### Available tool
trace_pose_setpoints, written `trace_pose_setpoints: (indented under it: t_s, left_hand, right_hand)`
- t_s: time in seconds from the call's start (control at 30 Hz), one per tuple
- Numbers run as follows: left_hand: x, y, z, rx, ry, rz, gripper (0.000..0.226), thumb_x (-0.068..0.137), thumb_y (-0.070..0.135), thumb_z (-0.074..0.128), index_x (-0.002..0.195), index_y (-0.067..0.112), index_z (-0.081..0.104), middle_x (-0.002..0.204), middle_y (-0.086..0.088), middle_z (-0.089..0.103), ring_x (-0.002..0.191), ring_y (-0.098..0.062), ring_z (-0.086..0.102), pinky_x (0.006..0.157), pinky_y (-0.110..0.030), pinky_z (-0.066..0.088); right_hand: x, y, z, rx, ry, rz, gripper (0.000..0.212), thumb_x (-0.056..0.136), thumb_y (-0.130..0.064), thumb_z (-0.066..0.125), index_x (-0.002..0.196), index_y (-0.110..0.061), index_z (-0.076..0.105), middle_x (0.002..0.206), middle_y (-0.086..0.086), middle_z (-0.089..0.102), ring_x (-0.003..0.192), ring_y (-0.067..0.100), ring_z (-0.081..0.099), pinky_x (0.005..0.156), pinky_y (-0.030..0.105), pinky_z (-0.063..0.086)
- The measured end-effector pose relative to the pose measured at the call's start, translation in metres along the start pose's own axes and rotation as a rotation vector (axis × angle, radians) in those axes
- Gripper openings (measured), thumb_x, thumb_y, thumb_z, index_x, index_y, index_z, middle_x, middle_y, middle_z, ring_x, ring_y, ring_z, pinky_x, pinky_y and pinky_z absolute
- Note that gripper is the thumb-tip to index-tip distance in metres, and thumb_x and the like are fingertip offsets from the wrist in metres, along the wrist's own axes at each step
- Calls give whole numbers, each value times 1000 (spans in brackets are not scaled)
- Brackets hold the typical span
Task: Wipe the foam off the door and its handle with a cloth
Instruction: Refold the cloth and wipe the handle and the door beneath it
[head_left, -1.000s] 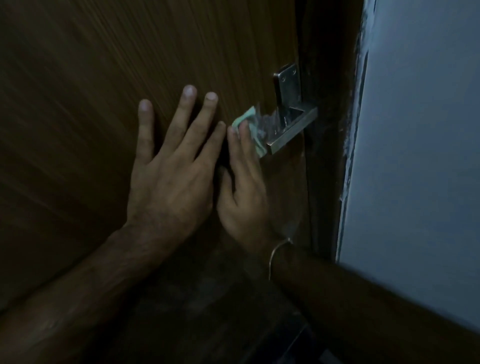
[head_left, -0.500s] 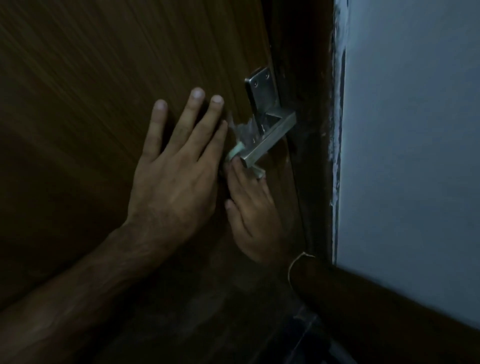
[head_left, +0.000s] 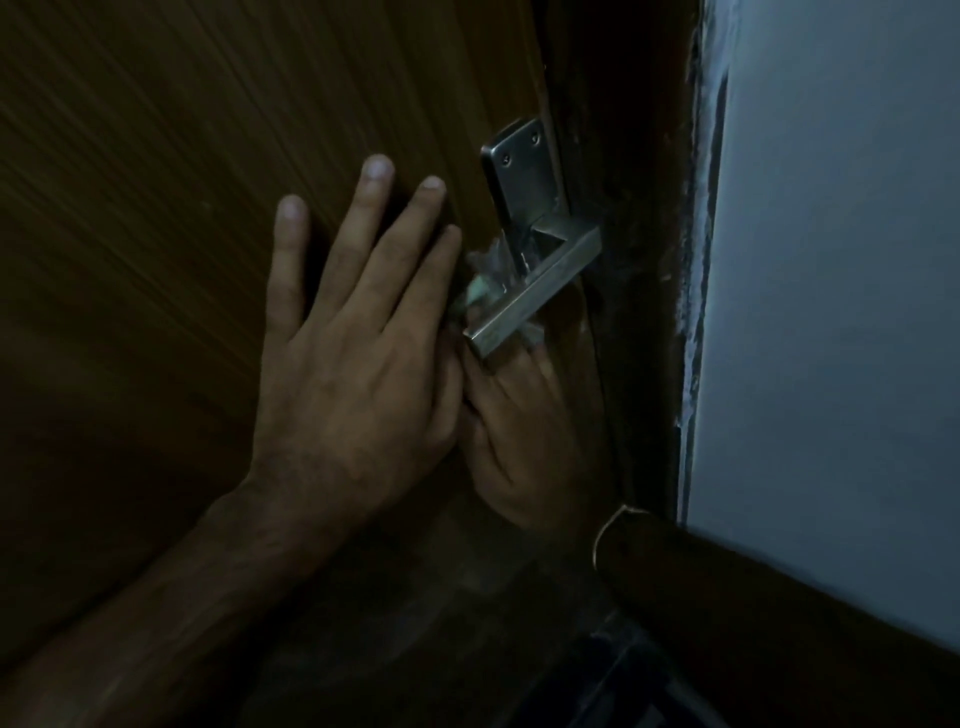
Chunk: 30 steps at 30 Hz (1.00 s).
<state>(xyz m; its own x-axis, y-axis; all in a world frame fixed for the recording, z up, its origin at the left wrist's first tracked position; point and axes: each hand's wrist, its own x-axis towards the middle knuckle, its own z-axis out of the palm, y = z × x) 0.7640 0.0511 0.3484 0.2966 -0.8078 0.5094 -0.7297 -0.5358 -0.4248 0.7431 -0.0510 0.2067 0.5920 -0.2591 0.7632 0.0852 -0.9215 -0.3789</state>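
Left hand (head_left: 358, 374) lies flat, fingers spread, on the grained wooden door (head_left: 182, 208). Right hand (head_left: 524, 431) presses pale cloth (head_left: 478, 293) (blurred) behind the squared brushed-metal handle (head_left: 540, 291).

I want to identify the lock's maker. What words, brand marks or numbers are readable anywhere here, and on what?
None can be read.
Handle plate: two screws, no visible lettering.
Lever: bare metal, no mark visible.
Door and wall: no text or signs.

Home interior: wooden door (head_left: 208, 156), steel lever handle (head_left: 535, 296), painted wall (head_left: 831, 260).
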Motion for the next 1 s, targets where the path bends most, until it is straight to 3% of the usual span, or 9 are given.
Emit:
trace_pose_setpoints:
  t_s: [0.1, 0.23, 0.3, 0.47, 0.57, 0.73, 0.87, 0.93, 1.0]
  left_hand:
    - [3, 2, 2, -15, -9, 1, 60, 94, 38, 41, 145, 6, 44, 162, -9, 27, 153, -26, 7, 119, -49, -9]
    - [4, 5, -1, -6, -39, 1, 63, 91, 39, 40, 145, 5, 44, 163, -9, 25, 153, -27, 5, 119, -50, -11]
    - [4, 5, -2, -11, -43, 20, 63, 92, 39, 39, 145, 5, 45, 163, -10, 25, 153, -28, 5, 119, -50, -10]
    - [4, 4, -5, -12, -82, 29, 64, 92, 40, 37, 144, 3, 45, 163, -11, 24, 153, -27, 4, 119, -51, -9]
    - [5, 2, -3, 1, -84, 58, 64, 93, 40, 36, 144, 3, 44, 163, -11, 24, 153, -27, 4, 120, -50, -8]
    - [4, 0, -5, 25, -108, 56, 66, 89, 39, 38, 144, 3, 44, 164, -10, 21, 153, -27, 3, 120, -49, -9]
    - [4, 3, -1, 17, -97, 50, 66, 89, 40, 38, 143, 4, 45, 163, -11, 23, 153, -28, 4, 119, -50, -9]
    - [5, 6, -1, 6, -117, 39, 67, 87, 41, 39, 144, 5, 46, 163, -11, 24, 153, -28, 4, 119, -51, -9]
    - [6, 7, -1, -1, -145, 54, 67, 86, 41, 40, 143, 7, 47, 162, -10, 25, 153, -28, 4, 120, -52, -7]
  right_hand:
    - [14, 3, 6, 113, 130, -11, 62, 95, -26, 57, 150, -12, 31, 157, 12, 33, 148, 22, 26, 119, 48, 23]
    - [3, 10, 8, 114, 94, -24, 56, 98, -24, 50, 149, -8, 34, 155, 15, 36, 147, 26, 28, 115, 54, 27]
    - [11, 15, 6, 52, 159, -75, 57, 100, -26, 46, 151, -6, 29, 158, 15, 30, 149, 23, 23, 116, 52, 27]
    - [10, 5, 2, 189, 209, 46, 63, 97, -15, 55, 151, -12, 23, 156, 14, 33, 148, 22, 27, 117, 49, 28]
    - [16, 8, -3, 130, 203, 51, 58, 98, -16, 49, 151, -3, 27, 159, 13, 27, 149, 22, 23, 121, 42, 21]
    - [-7, 9, -4, 155, 37, 199, 44, 101, -26, 34, 137, -7, 50, 143, 12, 51, 133, 23, 45, 109, 48, 37]
    - [-8, 20, -2, 210, 36, 147, 39, 103, -19, 36, 137, -8, 51, 145, 10, 50, 137, 20, 43, 115, 42, 32]
    - [-17, 19, -4, 290, 62, 260, 38, 103, -14, 44, 140, -19, 48, 151, 0, 43, 139, 8, 38, 114, 30, 34]
    - [-14, 14, -10, 385, 232, 447, 36, 98, -9, 54, 132, -22, 55, 140, -11, 47, 128, -1, 45, 105, 16, 41]
